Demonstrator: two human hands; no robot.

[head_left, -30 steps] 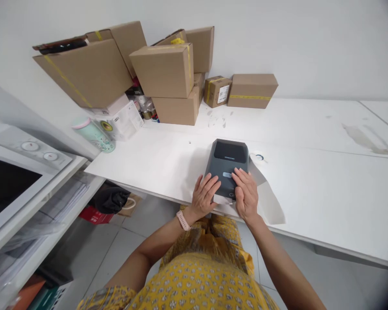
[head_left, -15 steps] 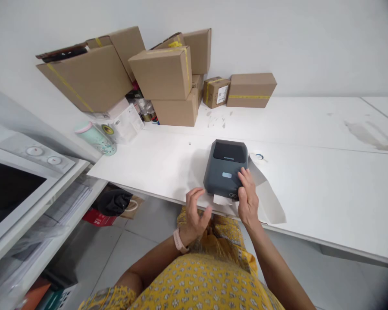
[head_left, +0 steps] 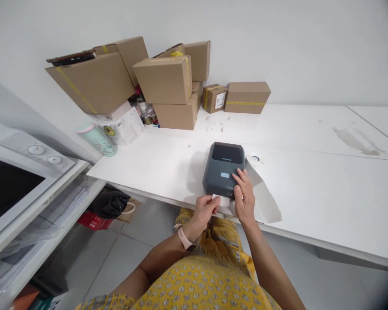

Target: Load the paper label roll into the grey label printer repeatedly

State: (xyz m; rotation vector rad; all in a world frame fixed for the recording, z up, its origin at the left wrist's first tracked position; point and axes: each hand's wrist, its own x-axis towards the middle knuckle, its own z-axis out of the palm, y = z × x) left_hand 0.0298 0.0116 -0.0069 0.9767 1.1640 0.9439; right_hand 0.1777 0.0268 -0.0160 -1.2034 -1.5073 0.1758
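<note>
A dark grey label printer stands near the front edge of the white table, with a white strip of label paper sticking out of its front. My left hand, with a pink watch on its wrist, pinches the left corner of that strip between thumb and fingers. My right hand grips the printer's front right corner, fingers on the top and thumb at the front. A larger white sheet lies beside and partly behind the right hand, reaching the table's edge.
Brown cardboard boxes are stacked at the back left, and two smaller boxes stand by the wall. A mint green tumbler leans near the table's left end. A microwave sits on the left shelf.
My left hand has moved right and closed from an open pose onto the label paper. My right hand stays on the printer. The view has shifted slightly.
</note>
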